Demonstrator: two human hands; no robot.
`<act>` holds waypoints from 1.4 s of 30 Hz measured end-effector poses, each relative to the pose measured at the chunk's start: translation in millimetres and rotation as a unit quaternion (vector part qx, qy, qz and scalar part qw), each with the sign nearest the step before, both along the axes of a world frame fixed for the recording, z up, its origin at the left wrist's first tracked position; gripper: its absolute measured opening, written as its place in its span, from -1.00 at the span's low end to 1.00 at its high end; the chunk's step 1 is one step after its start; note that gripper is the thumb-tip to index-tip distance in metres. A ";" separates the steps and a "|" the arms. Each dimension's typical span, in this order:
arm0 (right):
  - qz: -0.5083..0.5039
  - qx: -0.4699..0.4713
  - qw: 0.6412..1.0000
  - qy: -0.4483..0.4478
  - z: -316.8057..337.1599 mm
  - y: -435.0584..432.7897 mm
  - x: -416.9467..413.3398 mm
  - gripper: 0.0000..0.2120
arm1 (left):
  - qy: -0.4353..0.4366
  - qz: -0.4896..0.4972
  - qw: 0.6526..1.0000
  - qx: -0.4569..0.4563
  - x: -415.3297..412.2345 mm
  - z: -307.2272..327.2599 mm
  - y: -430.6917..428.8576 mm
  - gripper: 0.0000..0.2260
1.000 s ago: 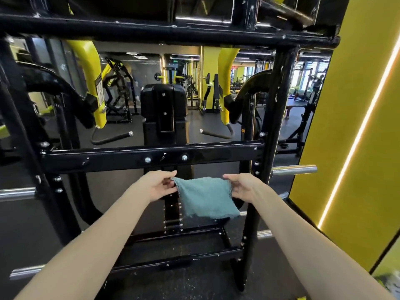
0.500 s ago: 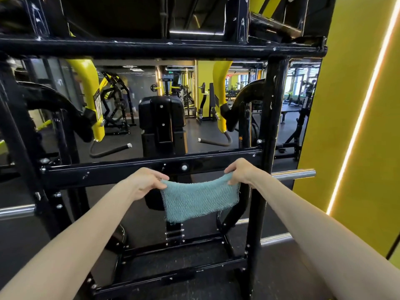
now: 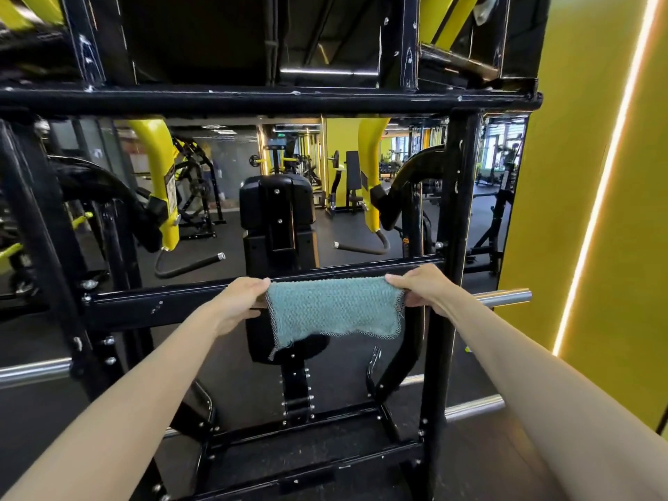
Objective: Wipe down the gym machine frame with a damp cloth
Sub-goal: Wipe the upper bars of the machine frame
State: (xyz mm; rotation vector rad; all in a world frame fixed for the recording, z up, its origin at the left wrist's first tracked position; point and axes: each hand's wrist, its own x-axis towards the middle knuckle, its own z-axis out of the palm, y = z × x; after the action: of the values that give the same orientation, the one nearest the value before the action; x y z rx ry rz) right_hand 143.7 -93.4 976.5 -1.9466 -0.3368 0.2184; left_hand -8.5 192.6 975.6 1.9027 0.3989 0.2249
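My left hand (image 3: 238, 301) and right hand (image 3: 421, 287) pinch the teal cloth (image 3: 334, 309), fingers clamped on its top corners, spread against the crossbar (image 3: 151, 305); next, probably, a sideways wipe.

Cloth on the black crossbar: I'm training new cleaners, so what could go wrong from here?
The left hand and right hand pinch the cloth only by its top corners; stretched like this, it may skim the crossbar without pressure. Its loose lower edge could snag on the bolts below. The right hand could knock the upright.
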 end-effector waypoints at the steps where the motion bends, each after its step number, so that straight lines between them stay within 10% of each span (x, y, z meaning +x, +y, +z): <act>1: -0.010 0.027 1.000 0.002 -0.3 3.0 -4.1 -0.73 | -0.012 0.012 1.000 -0.006 0.5 -0.2 -2.7 -0.71; 14: -0.071 0.059 0.995 0.034 -7.4 31.5 -19.3 -0.58 | -0.129 0.183 0.971 -0.085 8.1 -10.4 -1.0 -0.69; 18: -0.021 0.264 0.933 0.244 -3.5 29.5 -23.1 -0.50 | -0.157 0.219 0.962 -0.032 13.5 -14.8 -8.8 -0.57; 23: -0.055 0.277 0.878 0.386 -14.4 30.9 -25.7 -0.58 | -0.102 0.288 0.948 -0.089 23.8 -15.2 -24.7 -0.62; 31: -0.108 0.200 0.947 0.225 -30.8 38.7 -25.8 -0.86 | 0.038 0.132 0.947 -0.292 19.3 -25.8 -5.6 -0.68; 42: -0.285 0.022 0.950 -0.122 -48.3 52.5 -46.3 -0.61 | -0.108 0.270 0.953 0.087 18.0 -44.8 -35.1 -0.74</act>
State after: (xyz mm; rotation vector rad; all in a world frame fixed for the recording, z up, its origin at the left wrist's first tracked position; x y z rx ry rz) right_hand 97.3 -40.9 928.2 -1.9435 0.0726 -0.4070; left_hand 9.5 157.5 930.7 1.8776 0.7663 0.8484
